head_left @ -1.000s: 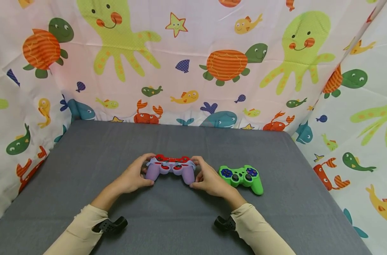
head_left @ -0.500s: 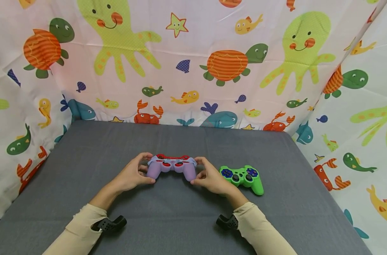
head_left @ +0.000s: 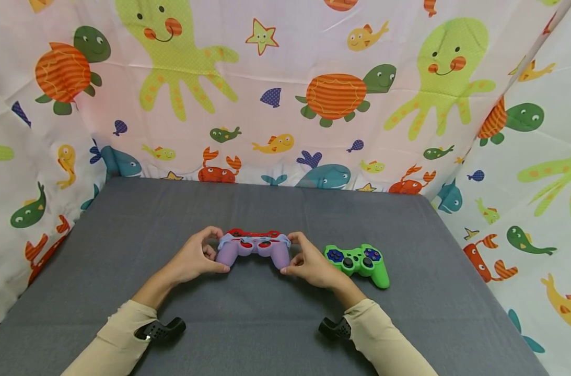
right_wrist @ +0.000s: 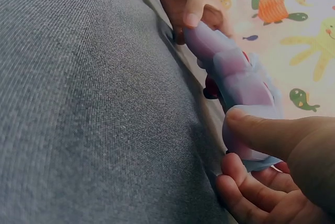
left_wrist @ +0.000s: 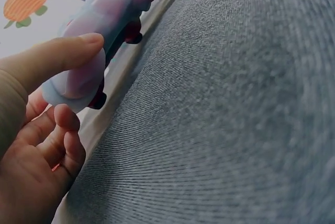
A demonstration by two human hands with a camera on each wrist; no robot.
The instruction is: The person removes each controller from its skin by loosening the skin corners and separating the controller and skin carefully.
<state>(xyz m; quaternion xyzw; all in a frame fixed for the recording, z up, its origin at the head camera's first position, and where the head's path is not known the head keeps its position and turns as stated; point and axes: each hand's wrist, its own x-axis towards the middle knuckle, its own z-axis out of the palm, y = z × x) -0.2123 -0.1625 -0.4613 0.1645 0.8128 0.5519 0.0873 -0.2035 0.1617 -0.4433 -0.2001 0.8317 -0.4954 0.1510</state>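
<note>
Hands barely moved: I see left hand and right hand still pinching the purple-sleeved controller, left of the green controller, sleeve creeping further on.

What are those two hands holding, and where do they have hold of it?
A red game controller in a lilac cover. The left hand pinches its left handle, the right hand its right handle.

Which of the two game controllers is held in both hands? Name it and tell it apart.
The red controller in the lilac cover: the left hand and right hand each hold one end. The green controller lies untouched on the grey table, beside the right hand.
</note>
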